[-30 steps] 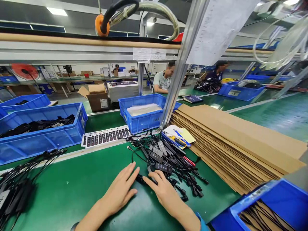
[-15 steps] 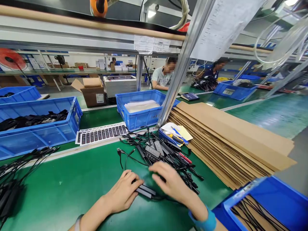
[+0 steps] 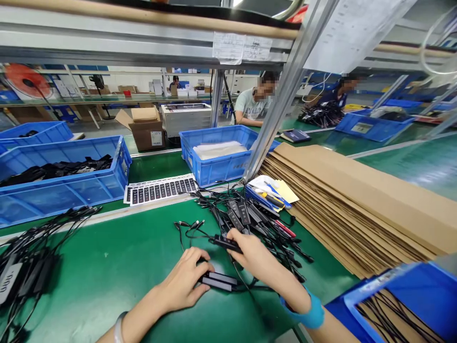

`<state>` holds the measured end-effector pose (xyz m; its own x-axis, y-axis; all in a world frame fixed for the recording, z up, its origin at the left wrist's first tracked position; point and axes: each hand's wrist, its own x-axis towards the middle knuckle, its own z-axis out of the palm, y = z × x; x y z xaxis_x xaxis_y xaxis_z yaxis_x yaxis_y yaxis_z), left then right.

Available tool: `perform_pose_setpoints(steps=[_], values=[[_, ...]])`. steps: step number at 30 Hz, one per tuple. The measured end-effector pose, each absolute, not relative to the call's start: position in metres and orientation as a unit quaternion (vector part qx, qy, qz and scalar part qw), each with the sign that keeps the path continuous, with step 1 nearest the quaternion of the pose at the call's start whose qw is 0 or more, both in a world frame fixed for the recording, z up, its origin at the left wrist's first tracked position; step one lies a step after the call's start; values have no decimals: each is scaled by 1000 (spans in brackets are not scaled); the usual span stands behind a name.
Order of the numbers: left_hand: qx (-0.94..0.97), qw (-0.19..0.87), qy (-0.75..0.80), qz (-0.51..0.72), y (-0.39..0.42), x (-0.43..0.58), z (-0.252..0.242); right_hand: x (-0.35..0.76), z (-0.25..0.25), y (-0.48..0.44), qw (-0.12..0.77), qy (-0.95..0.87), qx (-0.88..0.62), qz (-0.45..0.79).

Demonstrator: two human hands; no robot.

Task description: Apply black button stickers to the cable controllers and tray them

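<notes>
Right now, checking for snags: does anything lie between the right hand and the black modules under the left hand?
Yes: a thin black cable crosses the green mat between the right hand and those modules.

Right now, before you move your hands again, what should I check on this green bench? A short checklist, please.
Left hand on two flat black plastic modules: ok, fingers touching them.
Right hand on a slim black rectangular module: ok, fingers touching it.
Thin black cables in the heap ahead: not ok, tangled together.
Brown cardboard stack apart from those cables: cannot tell, cable ends lie close to it.
White sheet of black labels: ok, lying flat, apart from both hands.
</notes>
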<state>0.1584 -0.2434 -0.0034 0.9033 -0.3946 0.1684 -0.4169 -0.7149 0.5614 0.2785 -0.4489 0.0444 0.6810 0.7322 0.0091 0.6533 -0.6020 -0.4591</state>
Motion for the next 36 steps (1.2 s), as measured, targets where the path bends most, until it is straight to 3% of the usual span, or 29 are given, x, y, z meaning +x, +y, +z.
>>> perform_pose_setpoints(steps=[4,7,13,19,29,36], values=[[920,314,-232,28,-243,162,-2,267,29,-454,318,-338,-878,117],[922,308,-236,7,-243,161,-2,259,20,-458,344,-316,-879,95],[931,255,-251,69,-242,155,-5,235,13,-460,230,-451,-860,67],[906,327,-268,19,-240,158,0,253,1,-454,160,-340,-925,-56],[949,186,-253,26,-241,153,-17,228,10,-463,226,-433,-869,77],[947,192,-259,-11,-243,152,-11,194,-19,-445,184,-416,-890,-4]])
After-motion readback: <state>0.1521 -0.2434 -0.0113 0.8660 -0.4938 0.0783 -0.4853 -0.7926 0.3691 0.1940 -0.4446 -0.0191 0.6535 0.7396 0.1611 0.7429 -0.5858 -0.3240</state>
